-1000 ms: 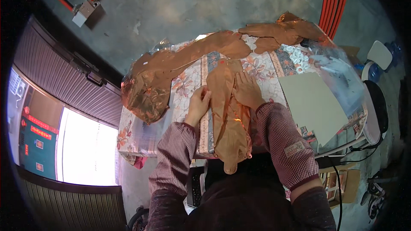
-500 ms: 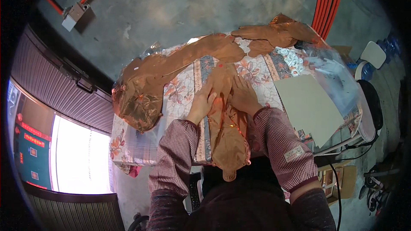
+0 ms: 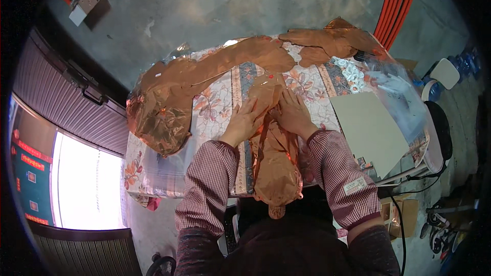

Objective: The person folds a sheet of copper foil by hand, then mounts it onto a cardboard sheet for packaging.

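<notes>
A flat, copper-coloured foil balloon point(image 3: 275, 158) lies lengthwise on the flowered tablecloth point(image 3: 220, 107) in front of me, its lower end hanging over the near table edge. My left hand point(image 3: 244, 122) presses on the foil's left side near its upper part. My right hand point(image 3: 291, 114) presses on its right side, close to the left hand. Both hands lie flat on the foil with fingers spread. A large heap of the same copper foil point(image 3: 169, 102) sits at the table's left and stretches along the back edge.
More copper foil pieces point(image 3: 332, 43) lie at the back right. A grey card sheet point(image 3: 371, 130) rests on the right of the table, under a clear plastic bag point(image 3: 396, 92). Small white rings point(image 3: 353, 74) lie near it. Orange cables point(image 3: 396, 0) run down the wall.
The view has shifted slightly. My hands have slid a little along the foil balloon and stay pressed on it, close together.
</notes>
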Available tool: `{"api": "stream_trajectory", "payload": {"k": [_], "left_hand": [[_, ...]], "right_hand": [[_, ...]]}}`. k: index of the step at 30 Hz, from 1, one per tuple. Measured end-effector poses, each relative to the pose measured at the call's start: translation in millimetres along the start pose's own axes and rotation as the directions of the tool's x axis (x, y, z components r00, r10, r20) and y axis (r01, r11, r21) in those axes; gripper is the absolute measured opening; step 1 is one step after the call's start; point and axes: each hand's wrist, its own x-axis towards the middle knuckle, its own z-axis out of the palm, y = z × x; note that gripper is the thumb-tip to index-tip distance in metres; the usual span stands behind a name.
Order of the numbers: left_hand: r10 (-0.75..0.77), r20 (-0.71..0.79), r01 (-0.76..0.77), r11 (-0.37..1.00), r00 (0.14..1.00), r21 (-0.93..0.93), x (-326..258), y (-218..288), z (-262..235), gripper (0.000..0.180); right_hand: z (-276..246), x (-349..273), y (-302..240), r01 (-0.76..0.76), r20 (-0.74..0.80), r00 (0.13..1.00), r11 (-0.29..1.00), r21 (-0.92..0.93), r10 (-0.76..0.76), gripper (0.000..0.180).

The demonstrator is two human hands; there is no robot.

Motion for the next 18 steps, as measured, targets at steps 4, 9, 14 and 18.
{"api": "stream_trajectory", "payload": {"k": [4,9,14,18], "left_hand": [[0.006,0.041,-0.008,0.998,0.999,0.054,-1,-4,-2,0.043],[-0.001,0.069,-0.001,0.999,0.998,0.035,0,-3,-5,0.041],[0.032,0.022,-0.031,0.999,0.999,-0.008,4,3,-2,0.045],[0.043,-0.004,-0.043,0.999,0.999,0.026,2,-3,3,0.046]], "right_hand": [[0,1,-3,0.001,-0.01,1.0,1.0,-0.021,-0.001,0.069],[-1,2,-1,0.048,-0.11,0.993,0.998,-0.027,-0.051,0.065],[2,23,44,0.047,-0.396,0.887,0.809,0.587,0.236,0.028],[-5,13,51,-0.182,-0.009,0.905,0.406,0.896,0.425,0.009]]}}
